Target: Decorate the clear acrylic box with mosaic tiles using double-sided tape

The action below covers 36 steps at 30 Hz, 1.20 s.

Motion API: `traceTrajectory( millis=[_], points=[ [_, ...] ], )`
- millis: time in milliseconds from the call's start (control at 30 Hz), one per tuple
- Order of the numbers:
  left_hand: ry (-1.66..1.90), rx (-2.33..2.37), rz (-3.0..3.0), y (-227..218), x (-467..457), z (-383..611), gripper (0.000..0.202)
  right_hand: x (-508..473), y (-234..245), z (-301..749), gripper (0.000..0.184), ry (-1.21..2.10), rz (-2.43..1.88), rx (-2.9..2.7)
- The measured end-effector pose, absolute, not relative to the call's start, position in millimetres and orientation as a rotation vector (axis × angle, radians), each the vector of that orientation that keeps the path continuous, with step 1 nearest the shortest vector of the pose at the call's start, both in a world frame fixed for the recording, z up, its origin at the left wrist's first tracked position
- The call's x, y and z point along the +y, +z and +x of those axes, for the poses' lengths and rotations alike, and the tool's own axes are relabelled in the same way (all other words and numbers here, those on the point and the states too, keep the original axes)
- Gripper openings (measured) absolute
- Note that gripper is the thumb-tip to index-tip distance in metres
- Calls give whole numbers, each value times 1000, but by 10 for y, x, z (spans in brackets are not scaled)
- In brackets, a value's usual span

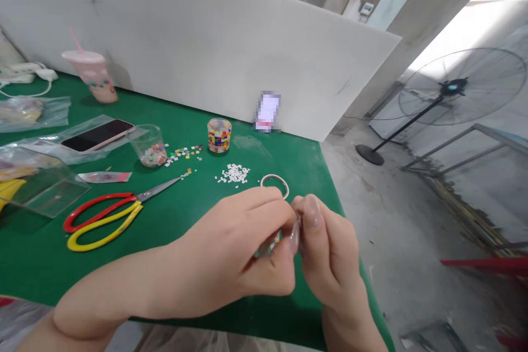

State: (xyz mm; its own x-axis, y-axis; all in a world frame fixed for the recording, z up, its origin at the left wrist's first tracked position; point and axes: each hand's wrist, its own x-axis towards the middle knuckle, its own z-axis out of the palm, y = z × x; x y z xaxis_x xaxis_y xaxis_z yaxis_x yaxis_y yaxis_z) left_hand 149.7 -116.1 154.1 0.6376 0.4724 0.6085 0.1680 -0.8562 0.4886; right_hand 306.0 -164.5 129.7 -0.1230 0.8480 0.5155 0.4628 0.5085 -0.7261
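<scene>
Pale loop (274,179) stands just above the fingertips, over the green table (185,214) near its right edge. Left hand (231,253) and right hand (330,253) are both pinched closed on its lower end. White beads (234,174) and scissors (103,217) lie nearby.

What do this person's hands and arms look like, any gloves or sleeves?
Both the left hand and right hand are bare, with no gloves, rings or watch in view. The forearms show no sleeves. The fingernails are long, rounded and glossy.
</scene>
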Motion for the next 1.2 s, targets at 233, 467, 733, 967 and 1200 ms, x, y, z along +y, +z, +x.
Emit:
traceTrajectory(
  millis=[233,467,733,967,1200],
  points=[
    [1265,537,2608,1533,-1180,1525,22,-1618,1343,3100,27,669,-1061,-1799],
    [1217,531,2546,1539,-1178,1501,21,-1648,1296,2993,35,952,-951,-1429],
    [1120,480,2325,1512,-1141,1455,17,-1612,1319,2943,41,1334,-730,-1135],
    [1065,562,2249,1570,-1075,1430,19,-1591,1334,2944,45,1451,-624,-1062],
    [1051,467,2353,1565,-1080,1410,25,-1616,1307,2933,40,1102,-853,-1257]
  ],
)
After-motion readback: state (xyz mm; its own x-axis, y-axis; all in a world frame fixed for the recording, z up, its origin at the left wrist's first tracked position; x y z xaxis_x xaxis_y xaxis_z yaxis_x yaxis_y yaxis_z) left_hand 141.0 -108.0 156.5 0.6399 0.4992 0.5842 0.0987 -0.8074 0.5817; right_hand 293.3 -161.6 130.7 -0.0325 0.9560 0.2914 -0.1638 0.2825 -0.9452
